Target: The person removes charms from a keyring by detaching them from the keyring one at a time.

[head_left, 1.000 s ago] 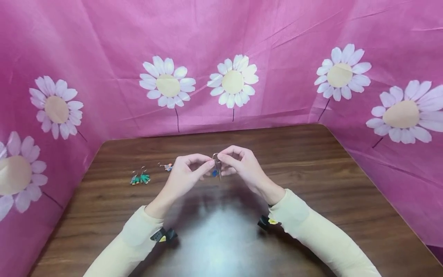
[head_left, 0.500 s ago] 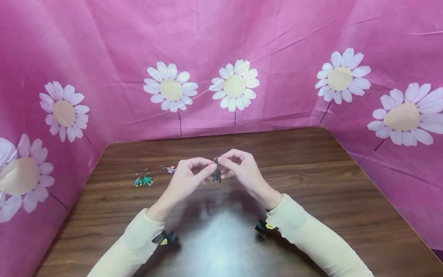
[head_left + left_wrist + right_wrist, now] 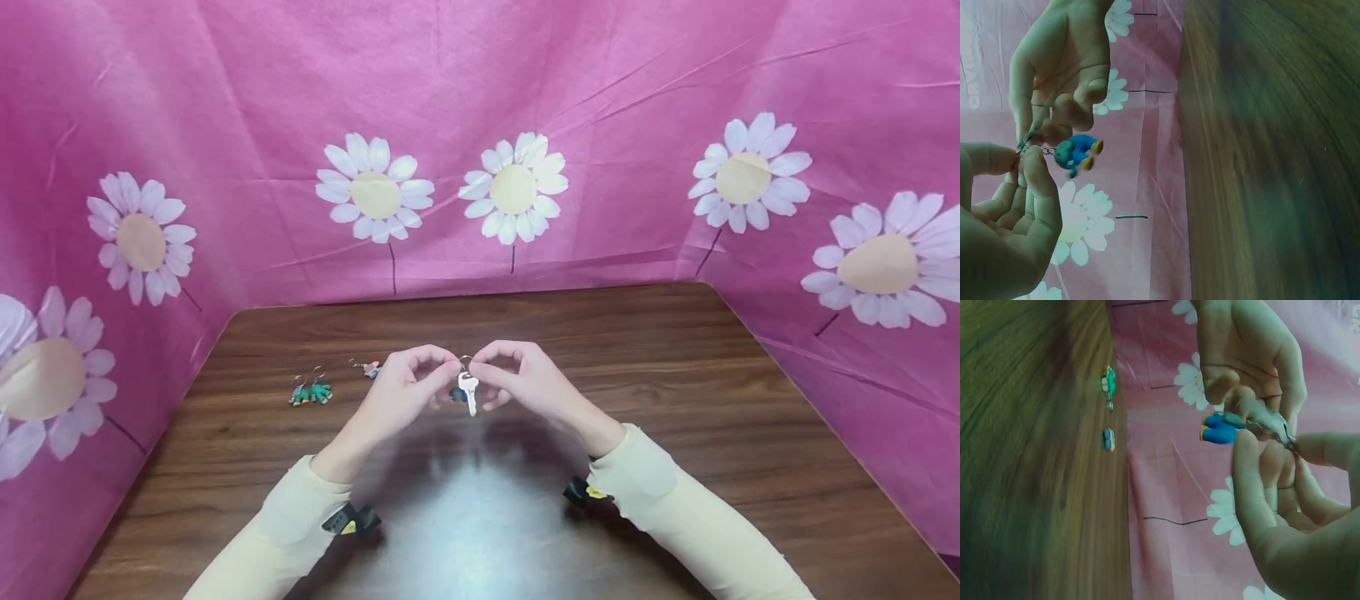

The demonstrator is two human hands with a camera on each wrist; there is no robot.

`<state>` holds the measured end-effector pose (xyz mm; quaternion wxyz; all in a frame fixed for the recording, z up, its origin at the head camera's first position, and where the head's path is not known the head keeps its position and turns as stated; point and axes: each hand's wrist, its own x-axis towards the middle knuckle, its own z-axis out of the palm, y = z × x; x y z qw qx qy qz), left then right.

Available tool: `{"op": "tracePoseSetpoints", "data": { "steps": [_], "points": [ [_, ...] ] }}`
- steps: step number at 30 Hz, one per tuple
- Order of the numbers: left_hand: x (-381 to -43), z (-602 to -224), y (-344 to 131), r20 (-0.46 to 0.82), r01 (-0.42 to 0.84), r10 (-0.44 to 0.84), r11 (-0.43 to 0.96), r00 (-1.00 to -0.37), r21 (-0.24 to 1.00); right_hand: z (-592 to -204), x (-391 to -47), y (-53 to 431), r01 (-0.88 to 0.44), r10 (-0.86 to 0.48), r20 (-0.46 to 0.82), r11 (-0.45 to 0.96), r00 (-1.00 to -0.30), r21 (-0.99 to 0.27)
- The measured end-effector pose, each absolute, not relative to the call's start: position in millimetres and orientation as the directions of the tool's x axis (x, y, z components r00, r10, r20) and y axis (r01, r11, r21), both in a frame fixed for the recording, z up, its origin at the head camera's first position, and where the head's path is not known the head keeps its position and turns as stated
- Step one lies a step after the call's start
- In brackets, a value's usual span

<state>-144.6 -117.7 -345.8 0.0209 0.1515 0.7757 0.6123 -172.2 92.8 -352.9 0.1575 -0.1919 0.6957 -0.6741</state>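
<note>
Above the middle of the table, my left hand [image 3: 401, 387] and right hand [image 3: 532, 379] meet at a metal key ring [image 3: 466, 359]. Thumb and finger of each hand pinch it from either side. A silver key [image 3: 469, 392] hangs from the ring, its blade pointing down. Behind the key dangles a small figure charm [image 3: 1077, 152] on a short chain, blue and green with yellow feet in the left wrist view. Fingertips partly cover the ring, so whether it is spread apart cannot be seen.
Left of my hands on the wooden table [image 3: 675, 350] lie two green figure keychains [image 3: 311, 392]. An orange and blue keychain [image 3: 371, 368] lies nearer my left hand, partly hidden by it. Pink cloth [image 3: 600, 83] with printed daisies stands around the table's back and sides.
The key has turned from edge-on to flat toward the head camera and hangs brightly lit. Both hands sit slightly lower in the head view, still pinching the ring.
</note>
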Motion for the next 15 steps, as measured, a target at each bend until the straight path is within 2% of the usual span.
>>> {"op": "tracePoseSetpoints", "data": {
  "steps": [5,15],
  "points": [
    [-146,-347,-122,0.127,0.204,0.292,0.252,-0.948,0.946,-355,-174,94,-0.085,-0.504,0.033,0.079,-0.863,-0.993],
    [-150,-356,-124,0.117,0.200,0.322,0.238,-0.940,0.951,-360,-179,97,-0.038,-0.555,0.023,0.015,-0.832,-0.999]
  ]
}}
